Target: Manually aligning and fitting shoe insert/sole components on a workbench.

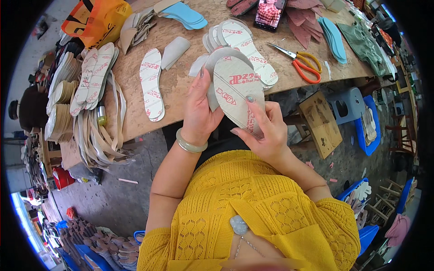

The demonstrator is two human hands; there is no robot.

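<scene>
Between my two hands I hold a pale insole (237, 81) with red print, over the near edge of the wooden table. A plain grey piece (210, 92) lies behind it, partly hidden. My left hand (202, 101) grips the left side, thumb up along the edge. At the lower right, my right hand (266, 128) pinches the insole, with the index finger lying on its printed face. Just beyond, a fanned stack of printed insoles (262, 67) lies on the table. One single insole (151, 83) rests to the left.
Scissors (302, 65) with orange and yellow handles lie right of the stack. A phone (270, 13) stands at the back. Insole stacks (97, 77) and hanging strips (101, 140) crowd the left edge. Blue pieces (333, 39) lie at right; a wooden stool (320, 124) stands below.
</scene>
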